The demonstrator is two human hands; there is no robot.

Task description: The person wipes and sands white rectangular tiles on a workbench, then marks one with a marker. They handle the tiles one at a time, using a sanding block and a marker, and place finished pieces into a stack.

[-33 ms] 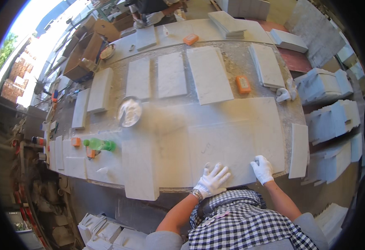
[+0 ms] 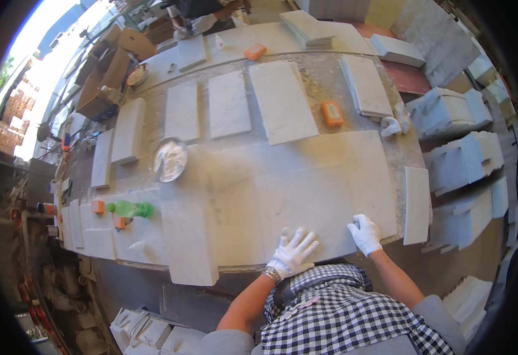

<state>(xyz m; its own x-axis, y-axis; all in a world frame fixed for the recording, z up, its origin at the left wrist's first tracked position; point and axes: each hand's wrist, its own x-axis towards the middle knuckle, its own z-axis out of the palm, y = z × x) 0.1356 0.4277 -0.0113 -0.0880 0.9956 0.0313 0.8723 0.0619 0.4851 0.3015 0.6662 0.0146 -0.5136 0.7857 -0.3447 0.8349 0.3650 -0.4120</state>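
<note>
A pale stone tile (image 2: 306, 198) lies on a larger white slab (image 2: 362, 160) at the table's near side. My left hand (image 2: 292, 251), in a white knit glove, rests on the tile's near edge with its fingers spread. At the tile's right edge is my right hand (image 2: 365, 235), gloved too, its fingers curled in; whatever they may hold is hidden. A faint dark mark shows on the tile above my left hand. Left of the tile, a long white slab (image 2: 191, 236) juts past the table's front edge.
A bowl of white powder (image 2: 170, 161), a green bottle (image 2: 130, 209) and an orange box (image 2: 331, 113) stand on the table among stone tiles (image 2: 229, 105). Stacked slabs (image 2: 463, 160) line the right side. Across the table, another person's gloved hand (image 2: 204, 24) works.
The whole view has shifted slightly, so the table sits further left. The dark mark on the tile looks much fainter. My hands keep nearly the same places on the tile.
</note>
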